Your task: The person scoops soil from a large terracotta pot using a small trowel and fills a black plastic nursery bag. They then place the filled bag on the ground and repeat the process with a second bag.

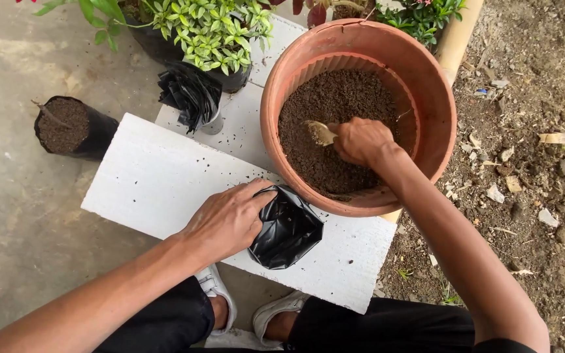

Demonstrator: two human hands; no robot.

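Note:
My right hand [361, 140] reaches into a large terracotta pot [439, 111] of dark soil [335, 104] and grips a small scoop [320, 133] whose blade is dusted with soil. My left hand [227, 219] holds the rim of a black plastic nursery bag [289, 229], which lies on a white foam board [158, 183] against the pot's near side. The bag's mouth faces the pot.
A filled black nursery bag of soil [70, 127] stands on the concrete at left. A crumpled bundle of black bags [191, 95] sits by a leafy green plant [214, 29]. Loose dirt and stones lie at right. My shoes [217, 291] are below the board.

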